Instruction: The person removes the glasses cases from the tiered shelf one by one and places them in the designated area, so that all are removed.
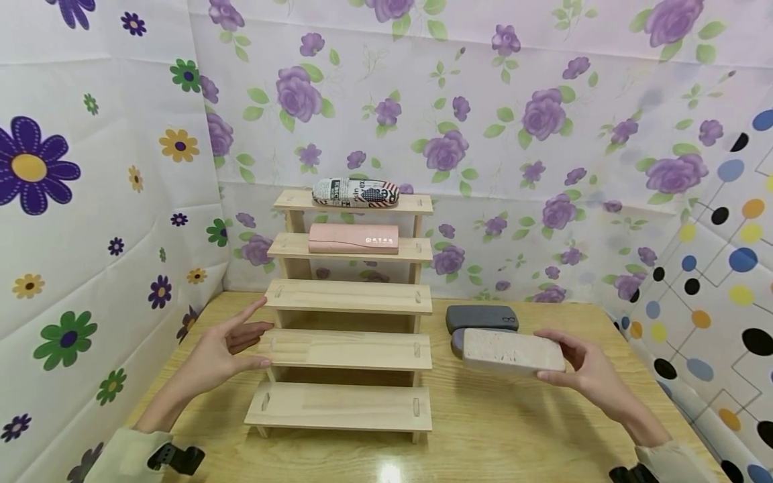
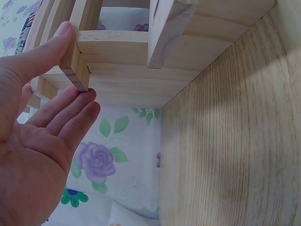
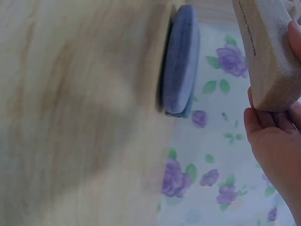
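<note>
My right hand (image 1: 594, 376) grips the right end of a whitish glasses case (image 1: 513, 349), thumb in front and fingers behind, holding it above the table. In the right wrist view this case (image 3: 270, 52) looks beige, with small dark print on one side. Behind it are a dark grey glasses case (image 1: 483, 316) with a glasses mark and a purple-grey case (image 3: 181, 61), mostly hidden in the head view. My left hand (image 1: 214, 352) is at the left side of a stepped wooden shelf (image 1: 347, 349), its thumb and fingers pinching the end of a step board (image 2: 75, 66).
On the top step lies a newsprint-patterned case (image 1: 355, 193); a pink case (image 1: 353, 239) lies one step below. The shelf stands on a wood-grain table (image 1: 483, 429). Floral cloth (image 1: 495, 188) hangs behind, with patterned cloth walls on both sides.
</note>
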The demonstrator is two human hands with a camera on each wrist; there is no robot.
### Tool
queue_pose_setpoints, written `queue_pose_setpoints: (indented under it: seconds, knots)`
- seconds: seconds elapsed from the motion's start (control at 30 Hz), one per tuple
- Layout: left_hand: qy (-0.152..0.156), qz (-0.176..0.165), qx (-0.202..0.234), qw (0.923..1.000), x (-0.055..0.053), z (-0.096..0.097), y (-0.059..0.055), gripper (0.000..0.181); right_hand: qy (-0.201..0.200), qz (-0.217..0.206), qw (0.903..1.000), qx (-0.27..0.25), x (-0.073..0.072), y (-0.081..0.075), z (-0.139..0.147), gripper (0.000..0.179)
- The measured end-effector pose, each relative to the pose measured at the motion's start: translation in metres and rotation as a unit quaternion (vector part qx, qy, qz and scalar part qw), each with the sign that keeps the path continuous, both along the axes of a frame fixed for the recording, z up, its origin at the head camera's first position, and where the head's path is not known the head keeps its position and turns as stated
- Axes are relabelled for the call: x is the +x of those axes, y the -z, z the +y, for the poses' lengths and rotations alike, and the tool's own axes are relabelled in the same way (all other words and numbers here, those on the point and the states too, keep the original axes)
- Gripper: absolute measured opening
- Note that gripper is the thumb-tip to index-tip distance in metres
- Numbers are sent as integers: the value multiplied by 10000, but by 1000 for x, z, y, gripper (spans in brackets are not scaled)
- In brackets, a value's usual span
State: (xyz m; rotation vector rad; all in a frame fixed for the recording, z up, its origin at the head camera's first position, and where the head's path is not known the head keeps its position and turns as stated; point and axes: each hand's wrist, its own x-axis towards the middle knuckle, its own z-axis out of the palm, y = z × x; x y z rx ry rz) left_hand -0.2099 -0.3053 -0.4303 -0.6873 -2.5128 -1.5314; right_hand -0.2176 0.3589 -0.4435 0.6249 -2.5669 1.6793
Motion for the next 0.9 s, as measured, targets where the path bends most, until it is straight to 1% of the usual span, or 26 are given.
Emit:
queue_pose_setpoints:
  seconds: [0.13, 0.37, 0.7, 0.9]
  knots:
    - [5, -25, 8, 10000, 0, 0, 0, 104, -56, -67, 10000, -7, -1, 9, 3, 65]
    - [16, 61, -3, 10000, 0, 0, 1, 104, -15, -237, 9996, 120, -2, 22, 6, 67]
    - [-6, 18, -3, 10000, 0, 0, 1, 104, 105, -484, 9982, 334, -3, 36, 5, 73]
    - [-4, 28, 15, 10000, 0, 0, 0, 104, 170, -484, 9977, 436, -8, 44, 5, 74]
